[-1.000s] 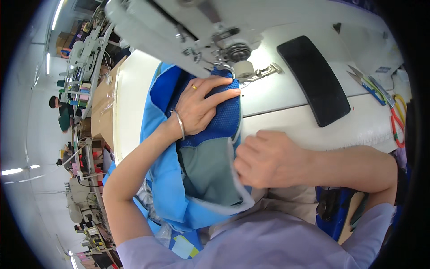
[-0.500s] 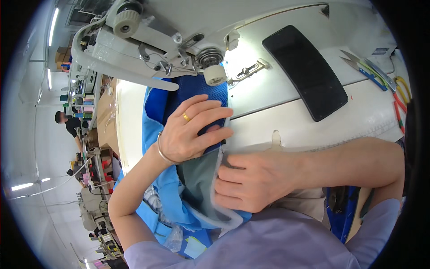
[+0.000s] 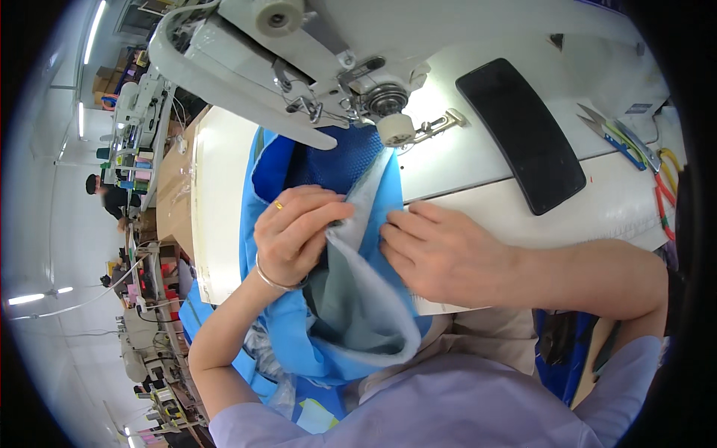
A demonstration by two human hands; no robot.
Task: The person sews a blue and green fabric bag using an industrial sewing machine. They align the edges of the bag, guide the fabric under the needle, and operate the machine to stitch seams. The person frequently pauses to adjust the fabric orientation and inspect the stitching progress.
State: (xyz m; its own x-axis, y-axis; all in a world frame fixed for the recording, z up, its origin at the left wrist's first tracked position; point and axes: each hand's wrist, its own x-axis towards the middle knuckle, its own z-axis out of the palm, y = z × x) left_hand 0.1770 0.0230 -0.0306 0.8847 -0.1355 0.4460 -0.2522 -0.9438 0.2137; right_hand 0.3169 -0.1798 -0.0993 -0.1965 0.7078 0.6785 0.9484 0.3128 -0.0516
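My left hand (image 3: 291, 231), with a ring and bracelet, pinches the folded pale edge of a blue garment piece (image 3: 287, 336) with dark-blue mesh (image 3: 336, 145) and grey lining (image 3: 340, 313). My right hand (image 3: 441, 257) is closed, fingers curled on the light-blue edge to the right of the fold. The piece's upper end lies under the white sewing machine head (image 3: 299, 60); the needle is hidden.
A black phone (image 3: 519, 134) lies on the machine bed at right, with scissors (image 3: 620, 142) beside it. A cardboard sheet (image 3: 172, 179) is at left. A co-worker (image 3: 112, 198) is among other machines (image 3: 138, 343) at far left.
My left hand has moved down from near the machine head and now pinches the pale edge. The right-hand edge is folded back, showing light blue. My right hand has moved slightly upward.
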